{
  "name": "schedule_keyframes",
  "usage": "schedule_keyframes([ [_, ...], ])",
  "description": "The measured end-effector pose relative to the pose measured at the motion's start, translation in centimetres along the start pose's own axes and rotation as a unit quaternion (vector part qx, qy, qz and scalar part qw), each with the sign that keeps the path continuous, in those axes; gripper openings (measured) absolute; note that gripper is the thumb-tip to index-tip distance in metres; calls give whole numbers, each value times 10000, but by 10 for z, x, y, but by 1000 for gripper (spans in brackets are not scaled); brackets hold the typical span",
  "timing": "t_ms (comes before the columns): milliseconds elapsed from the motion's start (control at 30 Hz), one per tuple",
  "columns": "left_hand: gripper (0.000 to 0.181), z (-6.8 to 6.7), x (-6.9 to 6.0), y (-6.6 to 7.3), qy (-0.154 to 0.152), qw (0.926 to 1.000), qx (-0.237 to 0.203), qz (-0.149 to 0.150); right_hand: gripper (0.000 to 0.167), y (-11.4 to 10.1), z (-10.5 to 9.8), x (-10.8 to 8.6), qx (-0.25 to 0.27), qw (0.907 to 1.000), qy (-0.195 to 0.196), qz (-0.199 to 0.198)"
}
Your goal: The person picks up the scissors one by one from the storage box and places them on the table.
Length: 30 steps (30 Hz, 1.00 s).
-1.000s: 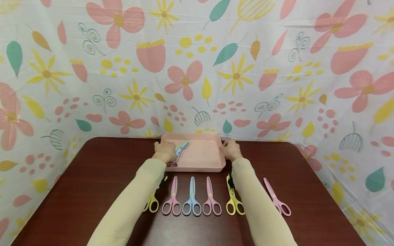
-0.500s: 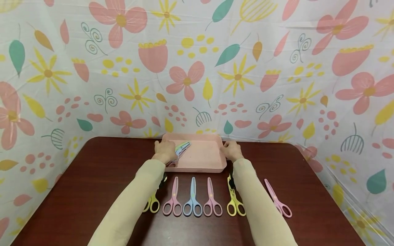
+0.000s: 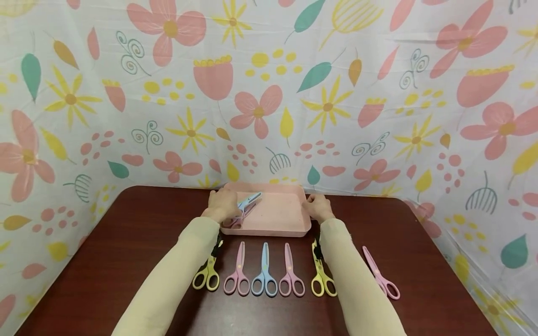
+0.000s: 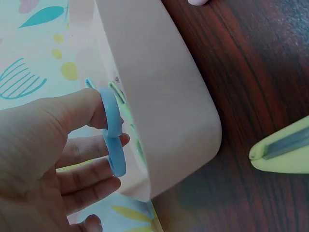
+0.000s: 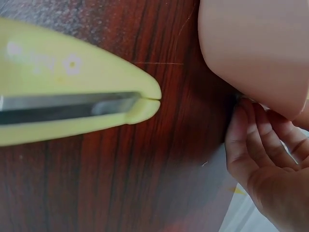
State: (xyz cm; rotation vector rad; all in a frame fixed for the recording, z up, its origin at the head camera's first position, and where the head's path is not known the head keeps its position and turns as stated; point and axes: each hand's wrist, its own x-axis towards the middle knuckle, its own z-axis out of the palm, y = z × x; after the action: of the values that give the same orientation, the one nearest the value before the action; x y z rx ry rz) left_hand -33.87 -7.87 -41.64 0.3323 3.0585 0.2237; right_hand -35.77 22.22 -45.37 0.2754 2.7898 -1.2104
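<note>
At the left end of the pink tray (image 3: 277,215), my left hand (image 3: 222,205) holds blue scissors (image 4: 114,113) by their handle loops, thumb and fingers pinching them. Their blades (image 3: 251,199) point right, over the tray. Pink scissors (image 3: 236,222) lie beneath in the tray. Part of light green scissors (image 4: 126,112) shows behind the tray wall in the left wrist view. My right hand (image 3: 318,207) grips the tray's right edge, fingers curled at its lower side; the exact finger contact is partly hidden.
In front of the tray runs a row of scissors: yellow (image 3: 208,273), pink (image 3: 239,269), blue (image 3: 264,270), pink (image 3: 288,270), yellow (image 3: 320,273) and pink (image 3: 380,275). My sleeves cover parts of the row. A flowered cloth (image 3: 252,154) hangs behind the dark table (image 3: 138,242).
My left hand has shifted slightly left, and the blue scissors have moved with it, uncovering more of the pink pair. My right hand stays at the tray's edge.
</note>
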Motion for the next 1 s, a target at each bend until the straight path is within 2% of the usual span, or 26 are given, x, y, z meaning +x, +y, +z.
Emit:
schedule_keyframes([
  [133,42,-4,0,-3,139,9990,-391,148,18,-2,-5,-1,60,10000,26,-59],
  [267,40,-7,-4,-5,267,9961,-775,337,17,-1,-8,-1,-41,9999,93,-13],
  [367,32,-8,-13,-7,348,9926,-1081,434,17,0,-8,-2,-59,9999,111,66],
  [467,33,-10,-24,-11,437,9898,-1284,433,17,2,-5,-2,16,10000,-18,84],
  [600,39,-11,-37,-19,616,9888,-1289,441,16,2,-1,0,81,9999,-104,60],
  [800,44,-14,-46,-26,878,9862,-1324,470,17,0,-4,2,214,9997,-57,42],
  [1000,46,-13,-62,-33,860,9843,-1436,555,15,2,-3,3,131,9997,-140,170],
])
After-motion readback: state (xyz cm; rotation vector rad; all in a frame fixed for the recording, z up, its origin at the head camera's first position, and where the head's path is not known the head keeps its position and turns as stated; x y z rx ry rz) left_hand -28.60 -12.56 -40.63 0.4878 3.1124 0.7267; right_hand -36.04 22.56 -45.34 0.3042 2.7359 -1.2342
